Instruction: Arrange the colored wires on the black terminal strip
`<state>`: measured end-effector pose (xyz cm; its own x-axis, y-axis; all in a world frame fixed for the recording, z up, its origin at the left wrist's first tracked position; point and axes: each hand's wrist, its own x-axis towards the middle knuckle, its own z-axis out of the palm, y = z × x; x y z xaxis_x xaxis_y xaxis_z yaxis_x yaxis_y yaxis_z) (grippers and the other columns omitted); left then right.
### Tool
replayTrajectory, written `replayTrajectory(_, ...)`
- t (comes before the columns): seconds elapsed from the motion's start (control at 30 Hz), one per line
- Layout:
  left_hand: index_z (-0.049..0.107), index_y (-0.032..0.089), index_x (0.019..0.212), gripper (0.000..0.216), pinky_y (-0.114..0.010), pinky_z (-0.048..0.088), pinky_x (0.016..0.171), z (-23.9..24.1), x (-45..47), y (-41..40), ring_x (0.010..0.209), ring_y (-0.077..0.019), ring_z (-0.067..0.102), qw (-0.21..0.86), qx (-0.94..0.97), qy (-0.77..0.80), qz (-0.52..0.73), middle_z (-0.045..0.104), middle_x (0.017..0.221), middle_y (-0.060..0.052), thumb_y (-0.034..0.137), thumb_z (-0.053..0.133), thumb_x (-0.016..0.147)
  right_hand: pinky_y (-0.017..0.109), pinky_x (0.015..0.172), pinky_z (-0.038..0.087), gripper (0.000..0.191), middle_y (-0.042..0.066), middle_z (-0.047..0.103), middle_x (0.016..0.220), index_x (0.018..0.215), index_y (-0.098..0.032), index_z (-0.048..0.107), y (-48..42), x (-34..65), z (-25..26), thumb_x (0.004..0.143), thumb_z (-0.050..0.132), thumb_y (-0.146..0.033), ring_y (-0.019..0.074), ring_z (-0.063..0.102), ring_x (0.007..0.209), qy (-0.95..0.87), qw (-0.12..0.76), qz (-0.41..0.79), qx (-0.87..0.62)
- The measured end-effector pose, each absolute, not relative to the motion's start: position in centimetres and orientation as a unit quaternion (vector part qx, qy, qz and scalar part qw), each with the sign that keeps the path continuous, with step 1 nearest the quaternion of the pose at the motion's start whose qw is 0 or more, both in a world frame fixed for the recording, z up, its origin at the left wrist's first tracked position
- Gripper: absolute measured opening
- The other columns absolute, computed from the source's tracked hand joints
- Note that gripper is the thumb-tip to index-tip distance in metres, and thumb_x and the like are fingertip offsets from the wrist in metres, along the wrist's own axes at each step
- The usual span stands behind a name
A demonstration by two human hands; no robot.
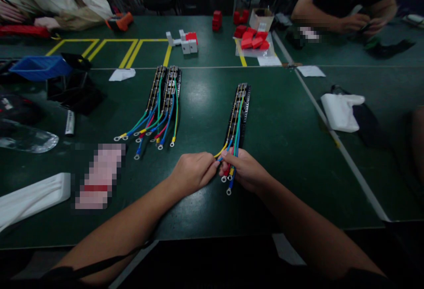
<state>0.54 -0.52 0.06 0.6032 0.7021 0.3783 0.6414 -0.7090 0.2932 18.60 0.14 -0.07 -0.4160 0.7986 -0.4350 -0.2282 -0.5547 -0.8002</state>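
A black socket strip (237, 108) with metal contacts lies lengthwise on the green table in front of me. Yellow, blue, green and red wires run from it toward me. My right hand (247, 170) is closed round several of these wires, and ring terminals (229, 191) stick out below its fingers. Just left of it, my left hand (194, 172) is closed in a pinch at a yellow wire (221, 150) and a blue one; their ends are hidden by the fingers. Two similar wired strips (171, 88) lie side by side farther left, their ring terminals spread out on the table.
White and red blocks (189, 46) and a heap of red parts (255, 39) lie farther back. At left are a blue bin (41, 69), a white power strip (36, 196) and a blurred pink item (102, 174). A white object (341, 111) lies right. Two people sit opposite.
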Motion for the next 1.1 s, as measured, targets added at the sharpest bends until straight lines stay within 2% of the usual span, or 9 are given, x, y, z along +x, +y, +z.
replayTrajectory(0.2, 0.06, 0.016, 0.08, 0.027, -0.023, 0.038, 0.055, -0.07, 0.56, -0.64, 0.056, -0.0106, 0.052, 0.071, 0.888, 0.378, 0.253, 0.057, 0.065, 0.0, 0.03, 0.043, 0.095, 0.025, 0.057, 0.042, 0.035, 0.002, 0.061, 0.055, 0.06, -0.016, 0.054, 0.17, 18.68, -0.24, 0.082, 0.062, -0.042, 0.0108, 0.055, 0.052, -0.354, 0.328, 0.768, -0.422)
replayTrajectory(0.7, 0.058, 0.015, 0.076, 0.03, -0.024, 0.038, 0.054, -0.06, 0.61, -0.47, 0.056, -0.0117, 0.052, 0.037, 0.896, 0.377, 0.234, 0.056, 0.064, 0.0, 0.028, 0.04, 0.096, 0.026, 0.055, 0.043, 0.031, -0.002, 0.056, 0.053, 0.065, -0.017, 0.053, 0.13, 18.64, -0.26, 0.079, 0.066, -0.041, 0.0117, 0.056, 0.052, -0.328, 0.341, 0.774, -0.42)
replayTrajectory(1.1, 0.064, 0.015, 0.088, 0.019, -0.022, 0.04, 0.054, 0.04, 0.49, -0.86, 0.057, -0.0099, 0.053, 0.071, 0.874, 0.379, 0.296, 0.059, 0.067, -0.001, 0.029, 0.052, 0.09, 0.025, 0.057, 0.042, 0.035, 0.001, 0.06, 0.053, 0.06, -0.017, 0.053, 0.12, 18.61, -0.03, 0.078, 0.066, -0.044, 0.0108, 0.056, 0.052, -0.334, 0.339, 0.773, -0.419)
